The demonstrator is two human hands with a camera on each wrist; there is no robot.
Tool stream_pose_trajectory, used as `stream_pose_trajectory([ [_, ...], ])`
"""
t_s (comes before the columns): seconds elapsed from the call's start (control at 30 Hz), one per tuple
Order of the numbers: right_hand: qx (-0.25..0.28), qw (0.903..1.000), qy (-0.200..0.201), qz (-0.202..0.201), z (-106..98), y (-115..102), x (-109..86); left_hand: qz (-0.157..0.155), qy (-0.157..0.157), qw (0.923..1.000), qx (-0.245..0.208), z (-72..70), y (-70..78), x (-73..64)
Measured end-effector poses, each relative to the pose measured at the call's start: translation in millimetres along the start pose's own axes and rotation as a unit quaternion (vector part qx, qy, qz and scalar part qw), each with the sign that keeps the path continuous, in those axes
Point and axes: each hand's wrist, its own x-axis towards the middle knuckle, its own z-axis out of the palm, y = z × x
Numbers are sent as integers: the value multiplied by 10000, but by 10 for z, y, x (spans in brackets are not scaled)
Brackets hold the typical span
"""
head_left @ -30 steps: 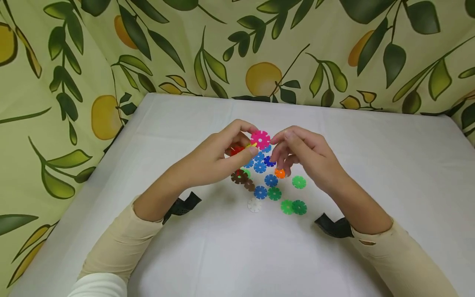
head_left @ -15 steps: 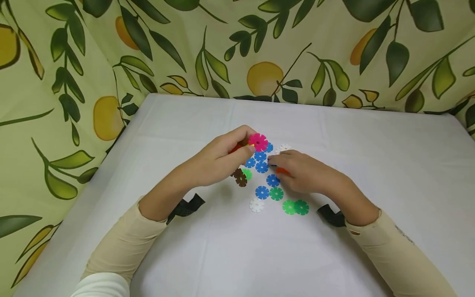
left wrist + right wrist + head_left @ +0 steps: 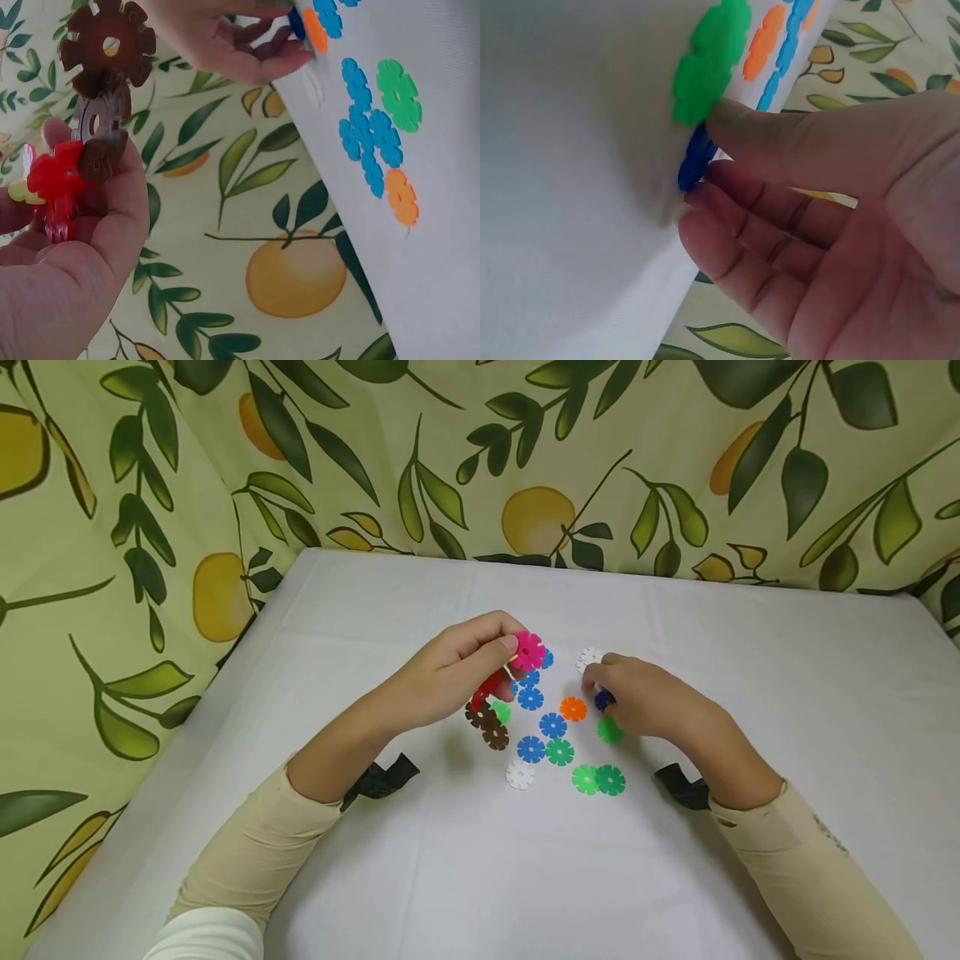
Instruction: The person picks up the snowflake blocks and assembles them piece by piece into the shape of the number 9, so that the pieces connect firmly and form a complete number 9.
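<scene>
Linked flower-shaped plastic discs are held up in my left hand (image 3: 442, 681): a pink disc (image 3: 528, 651) at the fingertips, red discs (image 3: 56, 176) and brown discs (image 3: 109, 46) trailing from them. A bit of a yellow disc (image 3: 26, 193) shows by the thumb. Low over the table's right side, my right hand (image 3: 648, 697) has its fingers loosely bent, with fingertips at a dark blue disc (image 3: 696, 157). Its thumb lies beside a green disc (image 3: 712, 64). In the head view, a white disc (image 3: 588, 660) sits just beyond the right fingertips, partly hidden.
Loose discs lie on the white tablecloth (image 3: 480, 877) between the hands: an orange disc (image 3: 573, 709), several blue discs (image 3: 552, 725), green discs (image 3: 610, 779) and a white disc (image 3: 520, 774) at the front. A leaf-patterned cloth (image 3: 420, 460) hangs behind the table.
My right hand came down to the table, then slid right, and the dark blue disc shifted right with it, uncovering the orange disc. My left hand keeps holding the linked discs, turned slightly.
</scene>
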Motion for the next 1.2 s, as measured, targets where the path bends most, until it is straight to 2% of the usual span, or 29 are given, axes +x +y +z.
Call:
stream_pose_trajectory([
  [0.07,127,9997,-164,149,-19,34,4,45,-11,9999,-153,1,-6,7],
  [0.23,234,9984,-452,235,-49,130,17,145,-141,9993,-327,11,-15,16],
  [0.33,335,9971,-605,311,-61,157,26,94,-172,9991,-388,14,-13,14],
  [0.57,484,9919,-830,834,-70,168,27,-103,-112,9991,-407,10,11,2],
  [0.73,448,9910,-1056,686,-93,176,24,-210,-79,9991,-351,5,28,7],
  [1.0,459,9917,-1030,621,-109,211,-1,-172,-54,9995,-258,15,28,12],
  [1.13,647,9899,-1122,573,-132,181,-19,-201,-20,9997,-146,19,20,8],
  [1.2,823,9900,-1047,469,-148,154,-34,-248,-19,9997,-81,21,23,3],
])
